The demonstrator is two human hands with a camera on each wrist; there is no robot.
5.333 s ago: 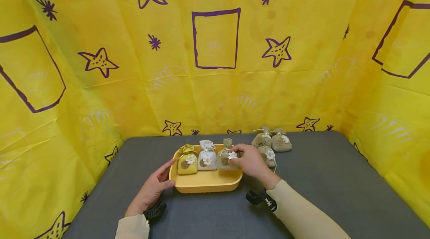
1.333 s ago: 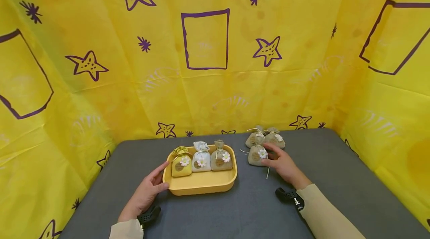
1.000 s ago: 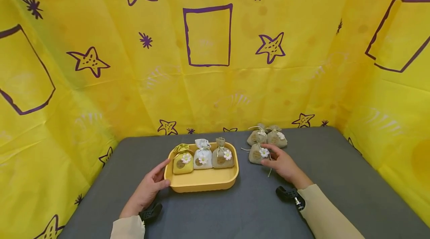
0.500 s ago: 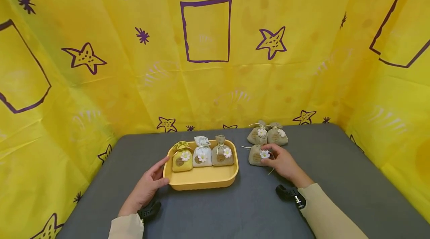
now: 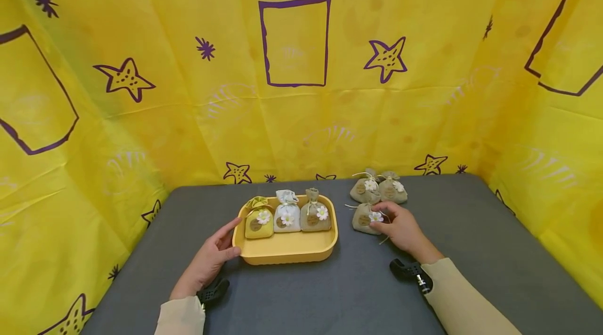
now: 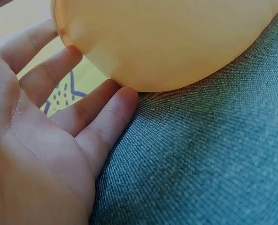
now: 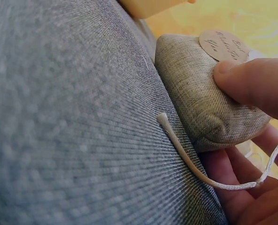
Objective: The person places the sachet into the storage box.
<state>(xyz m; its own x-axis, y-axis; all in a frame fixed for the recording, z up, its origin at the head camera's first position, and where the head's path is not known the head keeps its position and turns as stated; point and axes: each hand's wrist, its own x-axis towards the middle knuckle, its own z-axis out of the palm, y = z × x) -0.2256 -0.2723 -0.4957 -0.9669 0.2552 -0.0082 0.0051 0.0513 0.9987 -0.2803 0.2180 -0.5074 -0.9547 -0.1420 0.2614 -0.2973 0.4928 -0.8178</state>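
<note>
My right hand (image 5: pixel 406 232) pinches a greyish-brown drawstring sachet (image 5: pixel 364 218) at its right side. In the right wrist view, the thumb presses the sachet (image 7: pixel 190 89) beside its round paper label (image 7: pixel 223 45); other fingers go behind and under it. My left hand (image 5: pixel 207 259) touches the left end of a yellow tray (image 5: pixel 287 256) with nearly straight fingers, as the left wrist view shows on the tray's wall (image 6: pixel 167 47). Inside the tray, a yellow sachet (image 5: pixel 254 227), a white sachet (image 5: pixel 293 214) and a brown sachet (image 5: pixel 308 221) stand in a row along the back.
Two more brown sachets, one at the left (image 5: pixel 361 191) and one at the right (image 5: pixel 393 193), sit just behind the pinched one. A grey cloth covers the table (image 5: pixel 301 303). Yellow printed fabric (image 5: pixel 301 131) hangs behind and at both sides.
Earlier, my right hand held a brown sachet in the tray; it let go, moved right and took hold of another. That sachet now sits slightly nearer me. My left hand stayed at the tray.
</note>
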